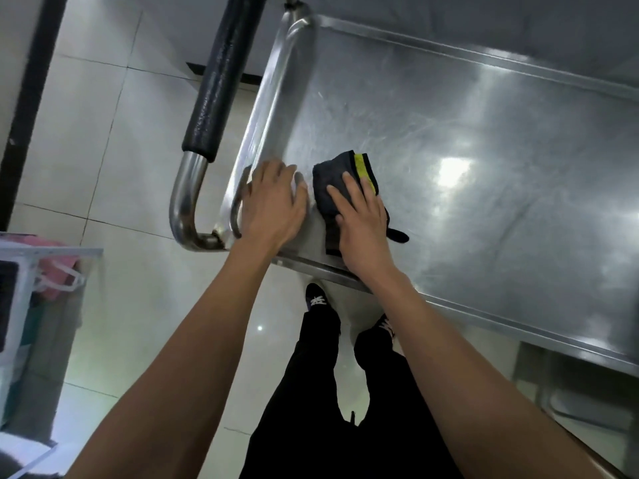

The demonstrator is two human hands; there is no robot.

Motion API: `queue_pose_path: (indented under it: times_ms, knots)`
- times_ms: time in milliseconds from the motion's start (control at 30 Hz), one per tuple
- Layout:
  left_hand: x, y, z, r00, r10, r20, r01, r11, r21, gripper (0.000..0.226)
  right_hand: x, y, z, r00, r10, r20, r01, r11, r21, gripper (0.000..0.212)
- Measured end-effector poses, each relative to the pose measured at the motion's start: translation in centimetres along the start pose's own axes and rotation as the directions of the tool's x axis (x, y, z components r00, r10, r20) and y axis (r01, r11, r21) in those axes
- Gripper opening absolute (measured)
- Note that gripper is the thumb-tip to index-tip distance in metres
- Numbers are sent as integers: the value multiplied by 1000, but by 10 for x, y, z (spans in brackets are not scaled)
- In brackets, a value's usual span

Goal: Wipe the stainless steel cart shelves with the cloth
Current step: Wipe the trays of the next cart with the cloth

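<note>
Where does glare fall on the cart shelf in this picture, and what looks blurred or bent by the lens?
Head view: bright glare patches sit on the shelf, to the right of the cloth under the right hand; the left hand looks slightly motion-blurred at its fingertips; the wide lens bends the cart handle and stretches both forearms.

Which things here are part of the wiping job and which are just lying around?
Job:
cloth, under the right hand
top shelf of the cart
left hand, flat on the shelf's corner

Lying about:
pink bag in the rack at left
black-padded handle, untouched
</note>
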State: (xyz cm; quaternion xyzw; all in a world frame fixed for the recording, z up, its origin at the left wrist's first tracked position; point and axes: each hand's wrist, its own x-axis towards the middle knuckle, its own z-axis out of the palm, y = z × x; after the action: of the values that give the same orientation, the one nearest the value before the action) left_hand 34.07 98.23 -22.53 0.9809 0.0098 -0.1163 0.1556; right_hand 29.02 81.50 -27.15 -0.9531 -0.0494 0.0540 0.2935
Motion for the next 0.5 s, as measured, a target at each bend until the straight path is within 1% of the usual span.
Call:
queue_pose_path:
  times_ms: [67, 133, 333, 500]
  knots:
    - [-9, 20, 9, 999, 21, 26, -21, 1000, 12, 47, -19, 22, -13, 1000, 27, -6, -28, 999, -35, 66]
    - [-20, 40, 19, 996, 68, 55, -69, 998, 14, 45, -40, 46, -28, 997, 77, -23, -78, 996, -48, 61]
    - [-55, 119, 56, 949, 270, 162, -286, 955, 82, 41, -95, 116, -75, 977, 199, -78, -204, 977, -61, 55]
    - [-76, 165, 77, 926, 320, 199, -343, 935, 93, 41, -129, 150, -99, 953, 281, -111, -287, 957, -45, 54]
